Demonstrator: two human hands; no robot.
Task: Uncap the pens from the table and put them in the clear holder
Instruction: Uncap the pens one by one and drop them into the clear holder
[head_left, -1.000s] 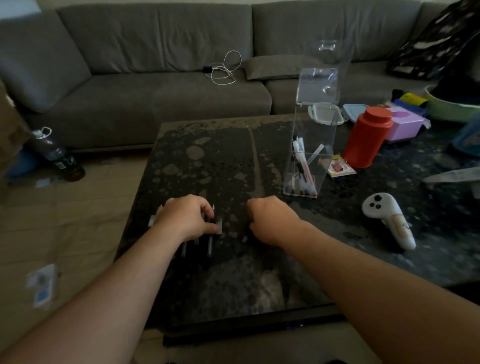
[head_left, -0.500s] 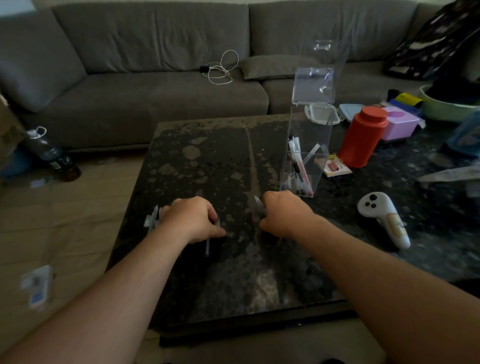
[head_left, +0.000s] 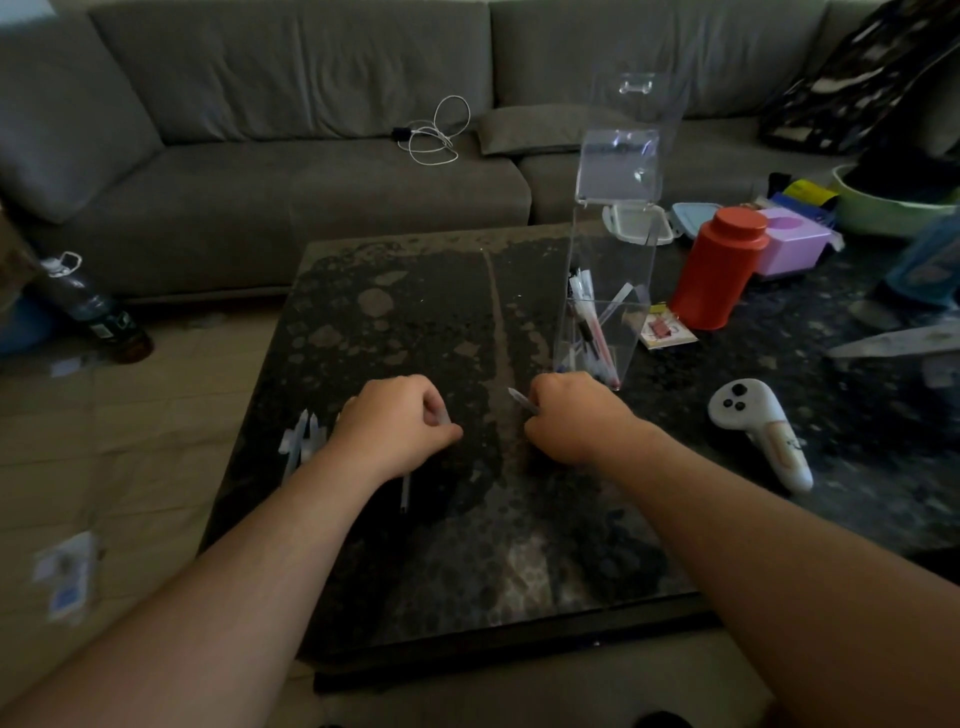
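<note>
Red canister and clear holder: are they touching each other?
Apart. The head view shows a strip of dark table and a small card between the red canister and the clear holder.

Single head-worn wide-angle view, looking forward and down, near over the dark table (head_left: 395, 322), sofa (head_left: 291, 171) far behind

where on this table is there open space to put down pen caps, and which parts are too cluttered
The widest bare patch is the table's far-left stretch, between the sofa-side edge and the left hand. The near strip between both forearms is also free. The right side is crowded: clear holder, red canister, white controller and boxes behind. Loose pens lie at the left edge.
</note>
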